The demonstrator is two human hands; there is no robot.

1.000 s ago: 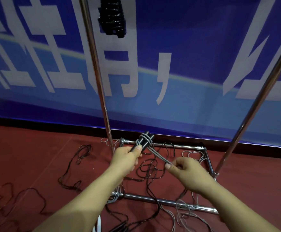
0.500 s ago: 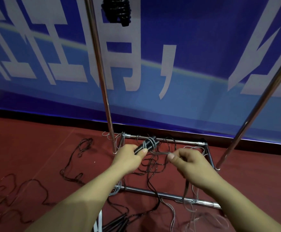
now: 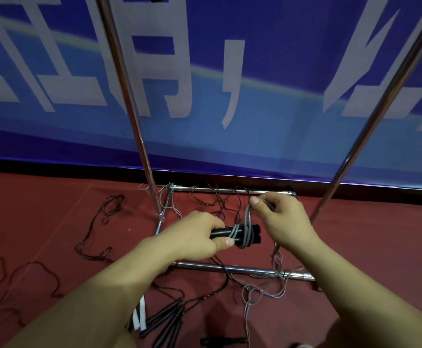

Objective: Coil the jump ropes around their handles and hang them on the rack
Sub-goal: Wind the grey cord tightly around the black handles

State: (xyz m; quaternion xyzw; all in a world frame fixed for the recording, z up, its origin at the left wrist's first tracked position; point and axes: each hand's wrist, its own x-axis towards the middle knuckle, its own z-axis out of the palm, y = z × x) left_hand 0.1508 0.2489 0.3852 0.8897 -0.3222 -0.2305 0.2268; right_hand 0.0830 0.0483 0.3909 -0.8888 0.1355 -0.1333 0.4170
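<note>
From the head camera, the left hand (image 3: 200,237) grips two black handles (image 3: 232,236) held side by side. The handles lie flat, pointing to the right. A gray rope (image 3: 246,228) is wound a few times around the handles near their right end. The right hand (image 3: 280,217) pinches a loop of that gray rope just above the handles, with its thumb and fingers curled on it. More of the gray rope hangs down from the right hand to the red floor (image 3: 41,222), where it lies in loose curls.

Both hands are over the bottom of a metal rack (image 3: 230,268). Two shiny poles of the rack go up, one on the left and one on the right. Dark ropes (image 3: 109,209) lie tangled on the floor, inside the rack's bottom frame and to its left. More black handles (image 3: 167,320) lie on the floor close to the person. A big blue banner (image 3: 267,96) with white shapes hangs behind the rack.
</note>
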